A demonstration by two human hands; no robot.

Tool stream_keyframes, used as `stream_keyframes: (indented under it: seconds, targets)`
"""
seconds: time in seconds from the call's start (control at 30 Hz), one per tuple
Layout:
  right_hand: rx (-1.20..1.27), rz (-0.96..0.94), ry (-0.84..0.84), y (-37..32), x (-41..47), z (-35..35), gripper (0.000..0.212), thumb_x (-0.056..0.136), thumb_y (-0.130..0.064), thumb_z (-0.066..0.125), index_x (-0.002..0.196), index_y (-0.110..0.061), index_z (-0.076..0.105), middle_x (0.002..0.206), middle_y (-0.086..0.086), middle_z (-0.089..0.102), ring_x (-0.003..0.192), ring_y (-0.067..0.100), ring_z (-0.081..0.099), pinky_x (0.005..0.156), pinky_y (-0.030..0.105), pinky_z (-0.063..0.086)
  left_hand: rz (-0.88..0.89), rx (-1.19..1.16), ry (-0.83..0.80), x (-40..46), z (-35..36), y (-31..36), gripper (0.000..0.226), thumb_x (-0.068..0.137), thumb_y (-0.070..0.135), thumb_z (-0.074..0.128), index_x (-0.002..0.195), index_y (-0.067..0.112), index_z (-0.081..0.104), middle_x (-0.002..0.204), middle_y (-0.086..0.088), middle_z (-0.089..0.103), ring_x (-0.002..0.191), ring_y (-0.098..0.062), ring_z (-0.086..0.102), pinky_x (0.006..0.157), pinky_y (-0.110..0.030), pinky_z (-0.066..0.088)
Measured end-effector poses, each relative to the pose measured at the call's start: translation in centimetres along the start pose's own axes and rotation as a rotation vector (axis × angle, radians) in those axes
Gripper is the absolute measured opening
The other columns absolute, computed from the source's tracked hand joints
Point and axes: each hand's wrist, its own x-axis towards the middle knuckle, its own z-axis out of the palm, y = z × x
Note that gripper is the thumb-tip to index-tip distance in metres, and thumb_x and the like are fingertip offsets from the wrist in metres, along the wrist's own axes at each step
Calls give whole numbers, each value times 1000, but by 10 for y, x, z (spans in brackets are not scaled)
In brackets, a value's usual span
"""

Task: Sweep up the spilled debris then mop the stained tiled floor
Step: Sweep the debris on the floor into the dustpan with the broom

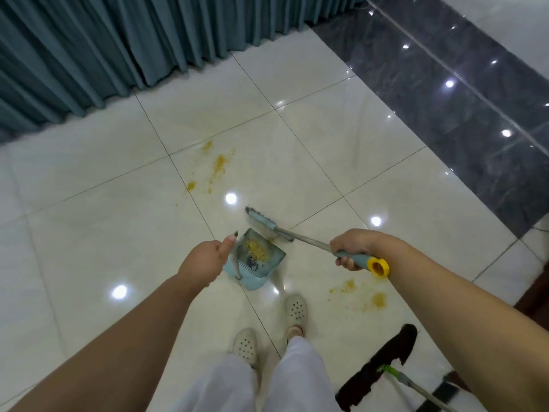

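Note:
My left hand (205,258) grips the top of the upright handle of a light blue dustpan (255,260), which stands on the white tiled floor (341,138) and holds a heap of yellow crumbs. My right hand (352,248) grips the blue and yellow handle of a broom (269,223). Its blue head lies at the dustpan's mouth. Yellow debris and stains (214,168) lie on the tiles beyond the dustpan. A second yellow patch (365,294) lies below my right hand.
A flat mop (383,367) with a dark pad and green joint lies on the floor at the lower right. Teal curtains (118,49) hang along the far left. A dark marble strip (463,114) runs along the right. My feet in pale clogs (294,307) stand behind the dustpan.

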Motion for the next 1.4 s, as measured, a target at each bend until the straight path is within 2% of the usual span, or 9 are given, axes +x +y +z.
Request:
stream_keyframes:
  seconds: [0.1, 0.2, 0.4, 0.57, 0.73, 0.93, 1.07, 1.3, 1.4]
  targets:
    - [-11, 10, 21, -7, 12, 17, 10, 96, -10, 40, 98, 0, 45, 66, 12, 47, 25, 12, 39, 32, 13, 36, -8, 40, 15, -1, -6, -10, 62, 93, 62, 24, 68, 12, 53, 57, -5, 51, 48, -19, 48, 45, -25, 42]
    - [33, 60, -23, -7, 17, 37, 12, 97, -9, 38, 89, -2, 43, 64, 11, 44, 24, 12, 38, 30, 13, 35, -6, 66, 24, -1, -9, -19, 61, 93, 61, 24, 67, 14, 53, 56, -4, 51, 49, -18, 48, 45, -24, 42]
    - [86, 106, -138, -1, -2, 37, 10, 97, -11, 43, 94, -2, 45, 68, 11, 47, 29, 10, 38, 31, 13, 37, 7, 91, 15, -2, -12, -21, 59, 94, 59, 24, 66, 15, 51, 57, -3, 50, 51, -17, 48, 45, -23, 40]
    - [107, 89, -154, 1, -20, 32, 9, 95, -10, 42, 97, -2, 44, 67, 10, 46, 32, 9, 37, 31, 13, 36, 1, 73, -12, -7, -13, -23, 59, 93, 60, 24, 67, 15, 51, 57, -3, 50, 51, -17, 49, 45, -23, 41]
    - [62, 37, -79, -10, -26, 37, 11, 96, -10, 41, 96, 0, 44, 71, 12, 48, 27, 9, 38, 31, 11, 36, -1, 58, 24, -17, -16, -33, 59, 93, 60, 26, 67, 15, 53, 57, -2, 51, 49, -16, 48, 43, -22, 39]
    - [-13, -19, 59, -27, -1, 39, 17, 98, -10, 40, 109, 3, 43, 77, 15, 53, 28, 10, 39, 33, 13, 38, -34, 49, 51, -25, -30, -57, 58, 93, 60, 28, 66, 15, 54, 54, -1, 50, 47, -15, 46, 43, -22, 38]
    - [29, -32, 105, -31, 21, 41, 15, 99, -9, 43, 104, 4, 42, 80, 20, 55, 26, 11, 41, 32, 14, 40, -66, 40, 57, -27, -36, -75, 59, 94, 59, 28, 66, 13, 54, 53, -1, 50, 46, -16, 46, 43, -22, 38]
    - [45, 40, 23, -20, 29, 81, 13, 97, -8, 42, 90, 2, 46, 68, 15, 50, 25, 12, 41, 31, 14, 38, -66, 44, 61, -24, -42, -86, 56, 95, 56, 29, 64, 15, 52, 52, -1, 49, 46, -16, 46, 45, -24, 36]
    - [60, 95, -76, -16, 19, 98, 11, 96, -8, 41, 90, 0, 45, 57, 12, 49, 26, 12, 38, 30, 14, 36, -86, 16, 43, -23, -48, -86, 56, 94, 57, 30, 68, 14, 53, 55, -2, 50, 48, -17, 46, 44, -22, 36]
